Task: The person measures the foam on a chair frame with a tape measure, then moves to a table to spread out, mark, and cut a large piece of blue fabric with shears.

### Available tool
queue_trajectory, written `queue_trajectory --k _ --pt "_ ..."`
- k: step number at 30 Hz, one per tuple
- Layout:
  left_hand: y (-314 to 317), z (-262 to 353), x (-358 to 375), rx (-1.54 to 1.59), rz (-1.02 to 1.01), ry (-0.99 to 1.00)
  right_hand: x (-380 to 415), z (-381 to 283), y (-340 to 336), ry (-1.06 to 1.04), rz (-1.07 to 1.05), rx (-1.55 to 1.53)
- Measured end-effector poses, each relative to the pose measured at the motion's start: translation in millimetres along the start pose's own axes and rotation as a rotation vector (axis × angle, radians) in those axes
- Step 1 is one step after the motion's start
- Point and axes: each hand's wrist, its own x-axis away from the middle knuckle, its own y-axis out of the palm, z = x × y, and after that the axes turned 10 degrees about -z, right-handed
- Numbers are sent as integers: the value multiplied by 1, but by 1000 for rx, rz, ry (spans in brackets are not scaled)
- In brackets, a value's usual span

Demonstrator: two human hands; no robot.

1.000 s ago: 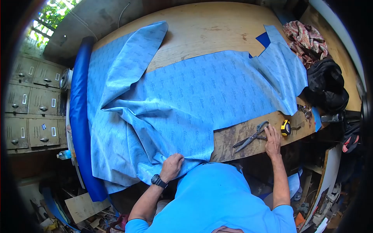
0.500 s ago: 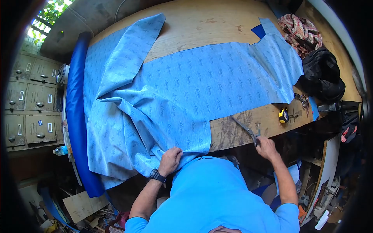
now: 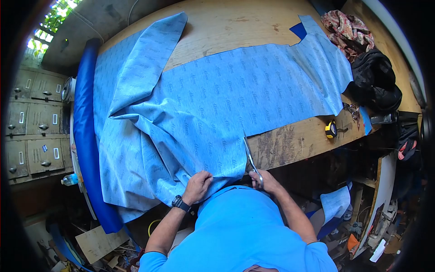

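A large sheet of light-blue printed fabric [image 3: 253, 90] spreads over the wooden table, bunched into folds on the left. My left hand [image 3: 198, 187], a black watch on its wrist, grips the fabric close to the near edge. In my right hand [image 3: 267, 182] is a pair of scissors [image 3: 252, 164], the handles inside my closed fingers. Their blades point away from me and lie along the cut edge of the fabric, tips close to the inner corner of the cut.
A dark-blue roll [image 3: 86, 136] stands along the table's left end. On the wooden table [image 3: 281, 147] at right lie a yellow tape measure [image 3: 331, 129], a black bag [image 3: 375, 81] and a patterned cloth [image 3: 346, 31]. Metal drawers [image 3: 41, 122] line the left wall.
My right hand has swung left with the scissors, from over the bare table edge to the fabric's cut edge. My left hand stays on the fabric.
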Motion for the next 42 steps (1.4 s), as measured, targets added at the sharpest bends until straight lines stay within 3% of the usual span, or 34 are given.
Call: queue_trajectory --k 8,18,22,30,33,37,42 --pt "-2 4 6 -8 2 2 -21 -28 13 4 125 206" --pt "-1 2 8 -11 26 -22 -23 -31 14 4 152 99" --pt "-1 3 10 -3 26 -35 -50 -44 3 -16 260 376" --pt "0 -1 13 13 50 -28 -56 -55 -2 -48 174 126" --pt "1 -2 13 15 56 -27 -75 -75 -13 -12 195 227" --pt "1 -2 15 20 64 -37 -77 -95 -16 -114 256 235" --pt "-2 1 15 49 78 -60 -101 -87 -28 -117 151 119"
